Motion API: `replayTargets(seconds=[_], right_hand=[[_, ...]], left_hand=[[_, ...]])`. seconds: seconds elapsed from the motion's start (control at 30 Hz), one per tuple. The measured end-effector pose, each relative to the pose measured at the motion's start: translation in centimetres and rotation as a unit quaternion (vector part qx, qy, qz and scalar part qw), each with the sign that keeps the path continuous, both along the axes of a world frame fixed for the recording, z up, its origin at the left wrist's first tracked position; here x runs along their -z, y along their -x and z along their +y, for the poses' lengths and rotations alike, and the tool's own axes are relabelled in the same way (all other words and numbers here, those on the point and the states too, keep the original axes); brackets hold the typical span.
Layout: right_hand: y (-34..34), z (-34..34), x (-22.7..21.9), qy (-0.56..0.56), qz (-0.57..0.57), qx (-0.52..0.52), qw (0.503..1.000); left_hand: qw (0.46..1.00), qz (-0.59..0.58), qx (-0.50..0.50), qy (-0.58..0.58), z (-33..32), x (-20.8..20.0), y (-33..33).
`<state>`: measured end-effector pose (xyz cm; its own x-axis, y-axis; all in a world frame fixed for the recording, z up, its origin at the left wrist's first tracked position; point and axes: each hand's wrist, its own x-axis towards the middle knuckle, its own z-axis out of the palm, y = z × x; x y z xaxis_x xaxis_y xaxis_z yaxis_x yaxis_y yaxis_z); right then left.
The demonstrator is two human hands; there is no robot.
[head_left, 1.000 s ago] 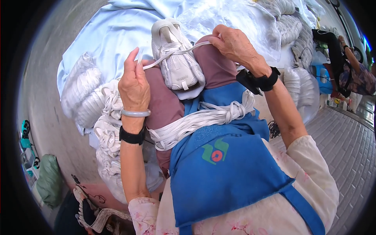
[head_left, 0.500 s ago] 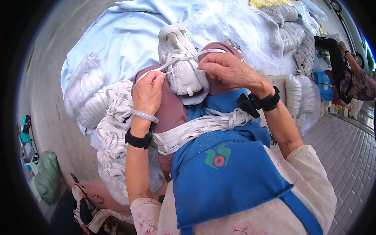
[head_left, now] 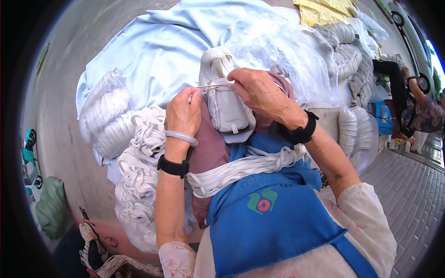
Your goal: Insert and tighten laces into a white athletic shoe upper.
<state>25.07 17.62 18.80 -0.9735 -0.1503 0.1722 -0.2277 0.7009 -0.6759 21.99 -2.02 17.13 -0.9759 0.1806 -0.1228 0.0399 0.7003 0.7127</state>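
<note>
A white-grey sneaker (head_left: 228, 121) rests between my thighs, its toe away from me and its heel tab toward me. Left of it, my left hand (head_left: 183, 113) pinches a white shoelace (head_left: 214, 85). From there the lace runs taut across the shoe to my right hand (head_left: 265, 95), whose bent fingers grip it over the shoe's right side. That hand hides part of the sneaker and its lacing. A bundle of loose white laces (head_left: 241, 169) lies across my lap over a blue apron (head_left: 278, 222).
White sneakers (head_left: 139, 173) are heaped by my left leg. Wrapped stacks of shoes (head_left: 104, 116) lie at left, with more stacks (head_left: 357, 129) at right. Ahead spreads a light blue cloth (head_left: 148, 55) beside clear plastic sheeting (head_left: 282, 51). Another person (head_left: 417, 99) sits at far right.
My right hand has come in over the shoe, and the lace is now stretched between both hands. Shoe, hands and lap sit lower and further right in the picture.
</note>
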Motion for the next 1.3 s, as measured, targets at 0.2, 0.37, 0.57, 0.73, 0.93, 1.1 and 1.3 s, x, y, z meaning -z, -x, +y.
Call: replayTargets(seconds=[0.2,0.37,0.57,0.73,0.93,1.1,1.3], right_hand=[[-1.7,2.0,0.1,0.065,-0.068,-0.028,0.995],[-1.0,2.0,0.7,0.044,-0.079,0.012,0.996],[-0.7,3.1,1.4,0.03,-0.093,-0.015,0.995],[-0.4,2.8,2.5,-0.011,-0.048,-0.034,0.998],[0.2,2.9,1.8,-0.029,-0.048,-0.066,0.996],[1.5,2.5,2.1,-0.106,-0.028,-0.119,0.987],[-0.5,3.1,2.5,-0.009,-0.016,-0.078,0.997]], left_hand=[[0.994,-0.078,0.025,-0.074,-0.8,1.5,1.6],[0.988,-0.132,0.053,-0.068,-0.3,1.1,2.5],[0.99,-0.112,0.089,-0.01,0.5,0.8,2.9],[0.99,-0.09,0.109,-0.026,0.4,0.8,3.1],[0.963,-0.249,-0.018,-0.098,0.7,0.0,2.9],[0.995,-0.08,0.064,-0.006,1.5,-0.2,2.4],[0.98,-0.158,-0.023,-0.116,1.4,-0.3,0.6]])
